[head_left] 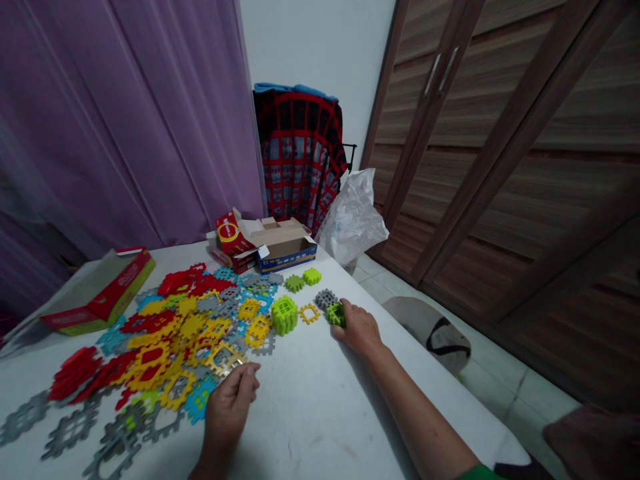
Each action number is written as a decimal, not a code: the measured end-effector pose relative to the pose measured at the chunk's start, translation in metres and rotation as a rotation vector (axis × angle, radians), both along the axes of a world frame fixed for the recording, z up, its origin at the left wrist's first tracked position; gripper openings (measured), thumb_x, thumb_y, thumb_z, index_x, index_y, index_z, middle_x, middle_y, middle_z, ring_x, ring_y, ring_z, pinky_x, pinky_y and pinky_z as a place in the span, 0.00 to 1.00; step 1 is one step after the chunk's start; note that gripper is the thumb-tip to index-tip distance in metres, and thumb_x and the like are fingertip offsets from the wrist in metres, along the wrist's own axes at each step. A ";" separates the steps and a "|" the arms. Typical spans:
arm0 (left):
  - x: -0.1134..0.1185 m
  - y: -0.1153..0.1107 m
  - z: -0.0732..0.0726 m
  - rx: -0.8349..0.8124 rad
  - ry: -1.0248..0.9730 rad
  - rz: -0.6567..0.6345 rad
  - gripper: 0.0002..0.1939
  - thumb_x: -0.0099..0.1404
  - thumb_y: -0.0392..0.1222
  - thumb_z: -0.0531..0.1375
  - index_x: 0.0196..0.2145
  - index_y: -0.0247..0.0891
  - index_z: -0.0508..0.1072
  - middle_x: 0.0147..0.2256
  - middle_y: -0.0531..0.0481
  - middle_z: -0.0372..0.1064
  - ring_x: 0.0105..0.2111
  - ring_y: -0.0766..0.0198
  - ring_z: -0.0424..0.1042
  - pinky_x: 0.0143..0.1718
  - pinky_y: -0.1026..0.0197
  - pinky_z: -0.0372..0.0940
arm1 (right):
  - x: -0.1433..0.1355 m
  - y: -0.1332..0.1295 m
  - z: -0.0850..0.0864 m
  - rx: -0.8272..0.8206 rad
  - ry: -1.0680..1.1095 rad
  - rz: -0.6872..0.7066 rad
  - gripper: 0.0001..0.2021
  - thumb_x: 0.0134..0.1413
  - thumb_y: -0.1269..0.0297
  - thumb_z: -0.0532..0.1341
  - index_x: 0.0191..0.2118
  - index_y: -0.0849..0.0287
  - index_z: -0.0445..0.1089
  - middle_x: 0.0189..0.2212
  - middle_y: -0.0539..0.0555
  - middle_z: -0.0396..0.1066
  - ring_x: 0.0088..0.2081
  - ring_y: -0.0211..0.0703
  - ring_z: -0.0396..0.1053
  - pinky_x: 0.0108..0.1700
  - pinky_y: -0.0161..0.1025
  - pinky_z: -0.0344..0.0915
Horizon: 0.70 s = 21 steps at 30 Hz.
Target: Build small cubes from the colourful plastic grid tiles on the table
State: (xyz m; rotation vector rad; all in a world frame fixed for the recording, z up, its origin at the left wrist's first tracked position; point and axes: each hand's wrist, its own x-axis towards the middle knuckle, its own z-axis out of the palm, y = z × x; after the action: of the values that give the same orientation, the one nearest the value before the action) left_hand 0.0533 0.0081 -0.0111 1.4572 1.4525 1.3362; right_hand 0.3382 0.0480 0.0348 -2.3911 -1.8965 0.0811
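Observation:
On the right side of the white table, my right hand (359, 328) has its fingers closed round a green toothed piece (336, 314), which touches a grey piece (326, 299). My left hand (233, 399) hovers at the near edge of the pile, thumb and fingers pressed together; whether anything small is between them is hidden. A green block (284, 315) stands between the hands, farther back, beside a yellow square frame (309, 313). Behind it lie a dark green piece (295, 283) and a bright green piece (312, 276). The pile of flat yellow pieces (193, 327) also holds red, grey and blue ones.
An open red and green box (107, 293) lies at the back left. Open blue (289, 259) and red (231, 233) boxes sit at the back edge, near a clear plastic bag (354, 217). The table's right edge slants past my right forearm.

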 end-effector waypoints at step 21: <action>0.003 -0.004 0.004 -0.024 -0.032 0.012 0.24 0.60 0.63 0.58 0.30 0.38 0.78 0.20 0.55 0.67 0.19 0.66 0.66 0.21 0.65 0.65 | 0.012 -0.014 0.010 -0.091 0.122 0.116 0.28 0.50 0.70 0.58 0.60 0.50 0.64 0.63 0.58 0.57 0.59 0.52 0.62 0.51 0.43 0.61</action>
State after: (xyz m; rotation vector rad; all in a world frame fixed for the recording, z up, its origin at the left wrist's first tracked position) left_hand 0.0567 0.0042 -0.0067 1.4076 1.4540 1.3387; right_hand 0.3499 0.0336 0.0445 -2.2708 -2.0140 0.3207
